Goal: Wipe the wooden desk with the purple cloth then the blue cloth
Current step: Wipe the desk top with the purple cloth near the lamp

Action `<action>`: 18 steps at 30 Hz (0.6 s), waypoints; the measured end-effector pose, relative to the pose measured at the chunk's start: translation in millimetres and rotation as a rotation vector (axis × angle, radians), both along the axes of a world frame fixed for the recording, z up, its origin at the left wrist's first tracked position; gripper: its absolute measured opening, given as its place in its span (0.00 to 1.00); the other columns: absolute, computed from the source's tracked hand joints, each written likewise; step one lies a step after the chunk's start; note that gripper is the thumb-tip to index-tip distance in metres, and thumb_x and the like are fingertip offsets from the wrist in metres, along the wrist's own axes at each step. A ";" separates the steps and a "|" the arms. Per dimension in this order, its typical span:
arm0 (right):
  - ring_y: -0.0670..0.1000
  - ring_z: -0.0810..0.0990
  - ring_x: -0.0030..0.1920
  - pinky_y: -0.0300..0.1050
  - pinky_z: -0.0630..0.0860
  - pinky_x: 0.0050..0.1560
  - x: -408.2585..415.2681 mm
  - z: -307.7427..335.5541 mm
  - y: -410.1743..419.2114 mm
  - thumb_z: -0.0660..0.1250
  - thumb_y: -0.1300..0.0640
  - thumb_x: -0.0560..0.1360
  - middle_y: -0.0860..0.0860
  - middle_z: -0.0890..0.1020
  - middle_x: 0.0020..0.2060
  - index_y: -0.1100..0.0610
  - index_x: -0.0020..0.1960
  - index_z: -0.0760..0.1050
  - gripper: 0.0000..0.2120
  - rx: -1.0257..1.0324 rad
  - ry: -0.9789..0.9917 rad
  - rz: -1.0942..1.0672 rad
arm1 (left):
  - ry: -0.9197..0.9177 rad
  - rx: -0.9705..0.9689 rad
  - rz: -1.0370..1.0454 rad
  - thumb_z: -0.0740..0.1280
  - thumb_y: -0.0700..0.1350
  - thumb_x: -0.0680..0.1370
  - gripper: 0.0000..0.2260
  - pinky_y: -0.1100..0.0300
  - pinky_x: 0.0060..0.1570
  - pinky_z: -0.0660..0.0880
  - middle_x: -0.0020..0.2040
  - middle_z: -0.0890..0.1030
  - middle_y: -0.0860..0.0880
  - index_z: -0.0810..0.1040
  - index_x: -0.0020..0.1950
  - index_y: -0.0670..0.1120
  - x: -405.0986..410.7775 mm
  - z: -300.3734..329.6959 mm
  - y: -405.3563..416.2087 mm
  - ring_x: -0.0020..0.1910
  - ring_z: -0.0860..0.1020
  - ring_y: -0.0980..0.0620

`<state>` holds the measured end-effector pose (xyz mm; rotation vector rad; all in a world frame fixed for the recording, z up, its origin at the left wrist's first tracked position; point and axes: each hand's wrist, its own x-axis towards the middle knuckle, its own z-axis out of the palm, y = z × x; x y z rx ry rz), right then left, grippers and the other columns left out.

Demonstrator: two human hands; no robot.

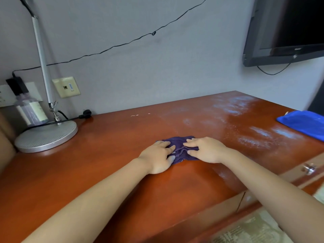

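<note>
Your two hands lie side by side on the purple cloth (178, 148), in the middle of the wooden surface (98, 169). The left hand (158, 156) presses on the left part of the cloth with fingers nearly straight and spread. The right hand (204, 149) presses on the right part, its fingers flat and its thumb tucked against the fold. Neither hand pinches the cloth; both only hold it down. The cloth is bunched between them, and its long axis runs from left to right, across your arms.

Beyond the right hand, further away and to the right, the surface shows pale, dusty streaks (259, 134). I judge that the next strokes must go in this direction, and the right hand is nearer to it.

Still further to the right, at the edge of the surface, the blue cloth (303, 122) lies well apart from both hands. Far to the left of the left hand stands the lamp base (46, 137), with a bottle (30, 112) behind it.
</note>
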<state>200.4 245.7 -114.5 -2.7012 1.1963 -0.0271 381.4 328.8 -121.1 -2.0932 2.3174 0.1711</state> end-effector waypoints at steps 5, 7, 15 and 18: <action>0.43 0.57 0.75 0.43 0.58 0.73 -33.8 -1.1 44.2 0.53 0.45 0.82 0.43 0.59 0.75 0.45 0.75 0.59 0.22 -0.128 0.068 0.082 | 0.004 -0.030 -0.120 0.53 0.55 0.82 0.23 0.59 0.73 0.53 0.76 0.60 0.50 0.60 0.77 0.49 -9.2 -2.8 33.6 0.74 0.54 0.52; 0.42 0.56 0.75 0.40 0.55 0.74 -48.3 -5.2 64.7 0.51 0.44 0.82 0.43 0.58 0.76 0.44 0.76 0.57 0.23 -0.180 0.085 0.087 | 0.036 -0.035 -0.158 0.53 0.55 0.82 0.23 0.60 0.74 0.52 0.76 0.59 0.51 0.60 0.77 0.50 -15.6 -6.6 46.2 0.75 0.52 0.54; 0.40 0.54 0.75 0.41 0.57 0.72 -52.4 -12.6 50.7 0.51 0.44 0.82 0.41 0.58 0.75 0.43 0.76 0.58 0.23 -0.129 0.013 -0.017 | 0.074 0.042 -0.165 0.52 0.54 0.83 0.23 0.63 0.72 0.43 0.79 0.49 0.54 0.54 0.78 0.52 -25.1 -6.1 26.0 0.77 0.44 0.55; 0.41 0.55 0.75 0.44 0.61 0.71 -47.7 -11.5 20.2 0.52 0.44 0.82 0.40 0.58 0.75 0.43 0.75 0.59 0.22 -0.108 0.018 -0.051 | 0.091 0.065 -0.122 0.51 0.54 0.83 0.24 0.61 0.73 0.45 0.79 0.48 0.53 0.52 0.78 0.51 -30.0 -4.1 -0.2 0.77 0.44 0.54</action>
